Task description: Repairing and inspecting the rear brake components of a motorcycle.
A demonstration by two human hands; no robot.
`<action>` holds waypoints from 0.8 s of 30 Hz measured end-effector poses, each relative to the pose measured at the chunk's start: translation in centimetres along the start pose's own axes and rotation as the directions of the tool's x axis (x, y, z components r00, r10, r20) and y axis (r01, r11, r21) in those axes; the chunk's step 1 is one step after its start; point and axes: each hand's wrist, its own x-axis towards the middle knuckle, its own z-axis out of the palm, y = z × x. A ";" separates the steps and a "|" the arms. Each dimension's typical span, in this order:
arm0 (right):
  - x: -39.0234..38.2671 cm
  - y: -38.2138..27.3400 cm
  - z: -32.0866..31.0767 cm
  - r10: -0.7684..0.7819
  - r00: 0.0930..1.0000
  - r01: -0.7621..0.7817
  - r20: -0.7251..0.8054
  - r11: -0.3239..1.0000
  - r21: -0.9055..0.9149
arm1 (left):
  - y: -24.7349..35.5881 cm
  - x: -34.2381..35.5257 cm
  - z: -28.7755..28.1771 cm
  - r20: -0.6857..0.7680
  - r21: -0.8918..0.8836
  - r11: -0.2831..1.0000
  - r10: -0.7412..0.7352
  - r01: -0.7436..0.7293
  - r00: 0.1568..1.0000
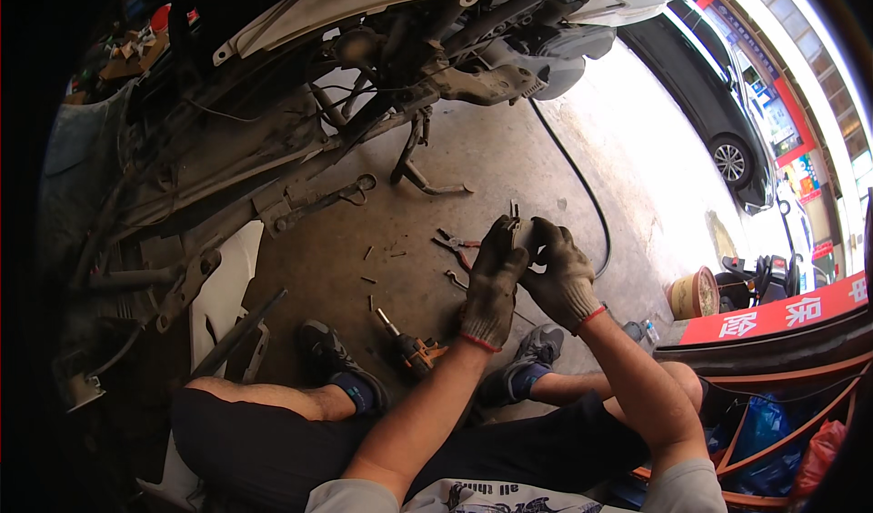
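Note:
My left hand and my right hand, both in dirty knitted work gloves with red cuffs, meet in front of me above the floor. Between their fingers is a small greyish metal part with thin prongs at its top; its exact kind is too small to make out. Both hands are closed around it. Below them on the concrete lie red-handled pliers and a wrench-like tool. An orange and black power driver with a long socket rests between my shoes. Several loose bolts are scattered to its left.
A stripped scooter frame with a stand and white panels fills the left and top. A black hose curves over the floor. To the right are a round tub, an orange rack with bags, and a dark car.

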 end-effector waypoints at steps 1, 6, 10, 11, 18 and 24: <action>0.0 0.1 0.1 -0.002 1.000 0.002 -0.008 1.000 0.010 | 0.0 0.0 0.0 0.012 -0.018 1.000 -0.002 0.002 1.000; 0.0 0.1 0.0 -0.005 1.000 0.006 -0.019 1.000 0.029 | 0.4 0.0 0.2 0.051 -0.050 0.999 -0.012 0.014 0.999; 0.0 0.2 -0.1 -0.013 0.999 0.015 -0.031 0.998 0.057 | 0.6 -0.1 0.4 0.058 -0.071 0.997 -0.013 0.017 0.998; 0.0 0.3 -0.1 -0.013 0.999 0.015 -0.032 0.998 0.056 | 0.5 0.0 0.4 0.059 -0.072 0.997 -0.013 0.017 0.998; 0.0 0.1 -0.3 -0.041 0.997 0.048 -0.065 0.993 0.110 | 0.7 0.0 0.2 0.097 -0.098 0.995 0.000 0.009 0.995; -0.4 0.3 0.1 -0.124 0.978 0.133 -0.165 0.990 0.043 | 0.6 0.1 0.2 0.113 -0.175 0.984 0.002 0.017 0.994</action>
